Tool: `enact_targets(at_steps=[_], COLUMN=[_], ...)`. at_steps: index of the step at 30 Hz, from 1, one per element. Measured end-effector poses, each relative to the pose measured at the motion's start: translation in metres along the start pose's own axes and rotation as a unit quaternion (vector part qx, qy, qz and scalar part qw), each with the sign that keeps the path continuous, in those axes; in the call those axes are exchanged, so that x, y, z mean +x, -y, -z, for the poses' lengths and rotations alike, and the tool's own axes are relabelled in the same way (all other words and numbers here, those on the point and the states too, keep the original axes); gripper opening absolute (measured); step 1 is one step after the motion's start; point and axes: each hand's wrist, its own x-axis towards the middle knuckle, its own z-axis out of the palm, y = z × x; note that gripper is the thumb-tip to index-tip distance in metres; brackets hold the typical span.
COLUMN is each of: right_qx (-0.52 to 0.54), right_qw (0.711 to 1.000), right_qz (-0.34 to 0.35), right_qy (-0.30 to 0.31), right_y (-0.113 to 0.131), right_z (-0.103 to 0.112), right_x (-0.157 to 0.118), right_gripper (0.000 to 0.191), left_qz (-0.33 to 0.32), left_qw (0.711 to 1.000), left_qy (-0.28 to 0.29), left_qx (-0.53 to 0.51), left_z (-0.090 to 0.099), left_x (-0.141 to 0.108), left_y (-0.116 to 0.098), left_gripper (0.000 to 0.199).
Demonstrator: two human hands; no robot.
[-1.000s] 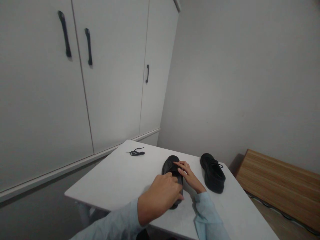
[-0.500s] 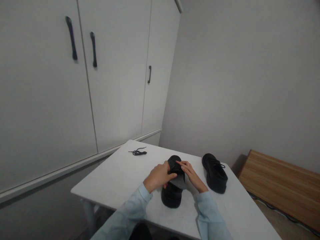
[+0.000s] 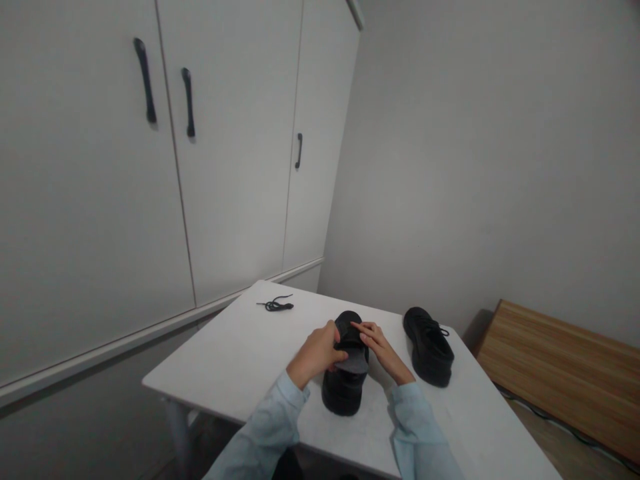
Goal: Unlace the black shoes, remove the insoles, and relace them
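A black shoe (image 3: 342,397) without a lace lies on the white table, its toe pointing away from me. Its tongue (image 3: 354,361) is folded back toward me and shows a grey underside. My left hand (image 3: 319,348) is closed on the shoe's left side, with the thumb against the tongue. On the other side, my right hand (image 3: 376,341) has its fingers closed at the right edge of the shoe's opening, fingertips over the upper. What exactly lies under those fingertips is too small to make out.
A second black shoe (image 3: 431,357), laced, stands to the right on the white table (image 3: 240,373). A bundled black shoelace (image 3: 278,305) lies at the far left. White cabinets (image 3: 240,167) rise beyond, and a wooden board (image 3: 560,373) is at the right.
My left thumb has shifted down toward me along the tongue, which now lies lower and flatter over the shoe's opening. The right hand stays nearly in place.
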Motion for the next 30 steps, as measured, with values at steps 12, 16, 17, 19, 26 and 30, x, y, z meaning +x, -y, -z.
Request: enact_targets(at_steps=[12,16,17,19,26,30], right_qx=[0.023,0.055,0.066,0.091,0.177,0.23], right_qw=[1.0,0.998,0.998,0.995,0.982,0.969], right_qz=[0.004,0.018,0.019,0.018,0.017,-0.007], right_qy=[0.001,-0.012,-0.016,-0.023,-0.067,-0.093], right_y=[0.004,0.011,0.013,0.016,0.016,0.009], right_z=[0.001,0.003,0.003,0.003,0.001,0.002], right_x=[-0.002,-0.002,-0.002,-0.002,-0.001,0.0], right_gripper=[0.042,0.04,0.041,0.044,0.047,0.051], left_qz=[-0.063,-0.106,-0.116,-0.131,-0.133,-0.102], left_qw=[0.99,0.985,0.984,0.982,0.974,0.979], left_qy=[0.05,0.024,0.012,-0.012,-0.12,-0.149], left_qx=[-0.115,-0.134,-0.133,-0.134,-0.138,-0.091], left_z=[0.052,0.07,0.071,0.07,0.028,0.003], left_x=[-0.028,-0.032,-0.033,-0.034,-0.014,-0.004], left_y=[-0.052,-0.064,-0.066,-0.065,-0.028,-0.005], left_gripper=[0.023,0.023,0.023,0.024,0.028,0.032])
